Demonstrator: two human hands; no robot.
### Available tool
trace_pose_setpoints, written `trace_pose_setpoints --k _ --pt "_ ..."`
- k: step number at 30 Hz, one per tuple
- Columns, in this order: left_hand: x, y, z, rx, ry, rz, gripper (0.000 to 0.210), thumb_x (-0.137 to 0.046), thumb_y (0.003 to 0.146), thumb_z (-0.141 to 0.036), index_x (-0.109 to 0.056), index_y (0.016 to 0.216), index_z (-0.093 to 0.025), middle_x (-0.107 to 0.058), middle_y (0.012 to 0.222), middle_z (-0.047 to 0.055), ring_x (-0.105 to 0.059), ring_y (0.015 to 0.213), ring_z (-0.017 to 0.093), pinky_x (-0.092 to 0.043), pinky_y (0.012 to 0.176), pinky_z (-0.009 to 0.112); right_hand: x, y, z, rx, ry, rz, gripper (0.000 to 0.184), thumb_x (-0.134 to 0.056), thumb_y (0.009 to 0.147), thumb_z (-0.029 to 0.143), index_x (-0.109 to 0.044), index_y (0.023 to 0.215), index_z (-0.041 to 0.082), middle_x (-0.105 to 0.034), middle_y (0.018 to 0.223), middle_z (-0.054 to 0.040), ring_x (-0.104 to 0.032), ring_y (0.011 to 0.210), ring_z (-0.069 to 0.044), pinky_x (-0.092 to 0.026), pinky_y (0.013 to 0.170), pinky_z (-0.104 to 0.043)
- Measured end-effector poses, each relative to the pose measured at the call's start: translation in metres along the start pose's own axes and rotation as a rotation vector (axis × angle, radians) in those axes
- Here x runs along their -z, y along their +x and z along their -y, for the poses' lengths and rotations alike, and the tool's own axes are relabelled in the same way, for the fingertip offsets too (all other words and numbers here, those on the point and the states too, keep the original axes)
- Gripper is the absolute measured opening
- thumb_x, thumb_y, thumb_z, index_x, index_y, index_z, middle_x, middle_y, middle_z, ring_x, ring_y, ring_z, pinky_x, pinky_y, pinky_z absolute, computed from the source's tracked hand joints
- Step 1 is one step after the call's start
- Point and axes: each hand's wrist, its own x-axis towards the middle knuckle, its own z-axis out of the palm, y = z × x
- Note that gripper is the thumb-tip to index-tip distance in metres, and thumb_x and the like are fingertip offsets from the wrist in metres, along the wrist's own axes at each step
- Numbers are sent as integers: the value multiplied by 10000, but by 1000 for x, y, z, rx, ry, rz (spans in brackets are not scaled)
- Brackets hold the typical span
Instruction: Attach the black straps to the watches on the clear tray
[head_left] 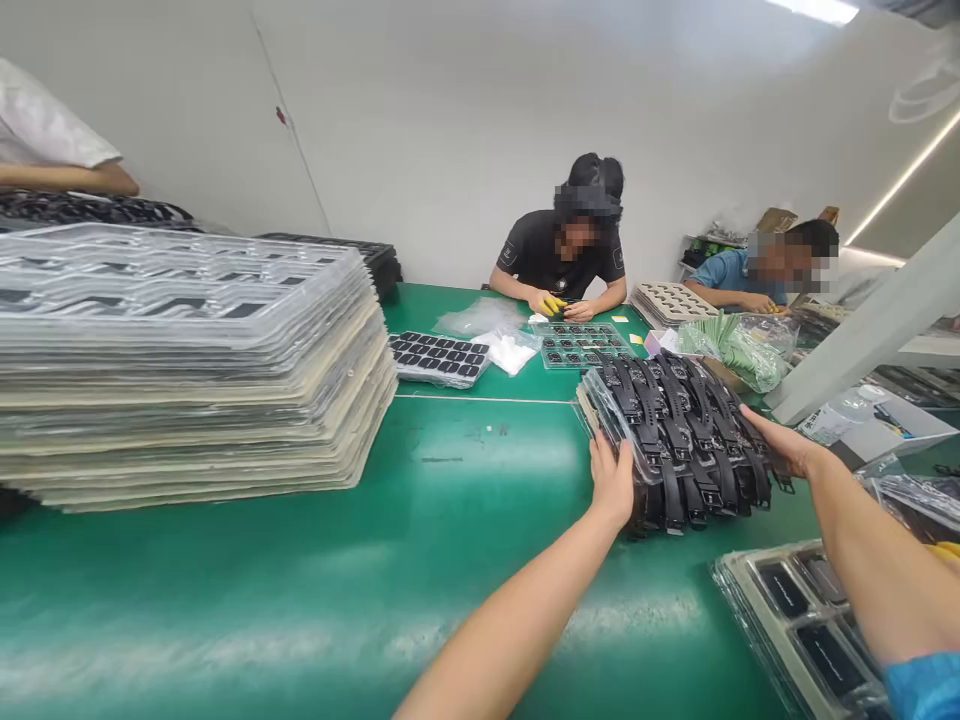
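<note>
A stack of plastic trays (604, 416) loaded with black-strapped watches (679, 405) sits toward the right of the green table. My left hand (613, 480) grips the near left side of this stack, fingers against the tray edges. On the opposite side, my right hand (784, 440) holds the right edge, its fingers partly hidden behind the straps. Many straps hang down over the front of the stack. Close below my right forearm lies another tray (757, 625) with dark rectangular pieces in its pockets.
A tall pile of clear and cream trays (300, 400) stands on the left of the green table (465, 540). Farther back are a tray of black squares (439, 358) and a clear tray (577, 345). Two co-workers sit opposite. A white slanted post (862, 325) rises at right.
</note>
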Motion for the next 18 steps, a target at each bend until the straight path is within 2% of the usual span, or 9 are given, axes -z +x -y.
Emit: trace_pose_setpoints --k 5,9,14,16,18 --pt "34 -51 4 27 -6 -73 866 -378 968 -658 -70 1635 -200 31 1723 60 74 1583 236 26 1280 374 -37 -21 7 9 -11 91 528 -427 996 595 -781 1041 205 -782 905 -223 -776 861 -329 -612 773 -409" --pt "67 -124 21 53 -15 -155 891 -366 971 -656 -15 1633 -174 84 1720 62 112 1578 237 19 1281 413 -83 -46 15 31 -51 216 505 -550 929 632 -766 1096 206 -794 974 -193 -774 899 -344 -630 843 -452" --pt "101 -238 69 -4 -109 -246 964 -433 931 -696 -16 1635 -186 65 1721 20 91 1579 201 -7 1275 334 -157 -92 19 79 -126 470 499 -568 933 623 -777 1030 181 -781 1081 -193 -765 974 -333 -628 883 -425" --pt "109 -277 94 34 -123 -323 1020 -534 870 -718 -106 1635 -198 -22 1723 30 51 1580 226 -43 1273 307 -188 -113 20 115 -164 573 485 -558 950 606 -776 1024 178 -781 1106 -171 -764 986 -315 -622 902 -406" --pt "113 -309 119 42 -125 -407 1059 -593 832 -707 -157 1628 -161 -61 1719 54 25 1579 237 -76 1267 272 -219 -134 21 159 -205 658 467 -566 955 595 -773 1034 184 -784 1113 -146 -765 988 -296 -617 912 -390"
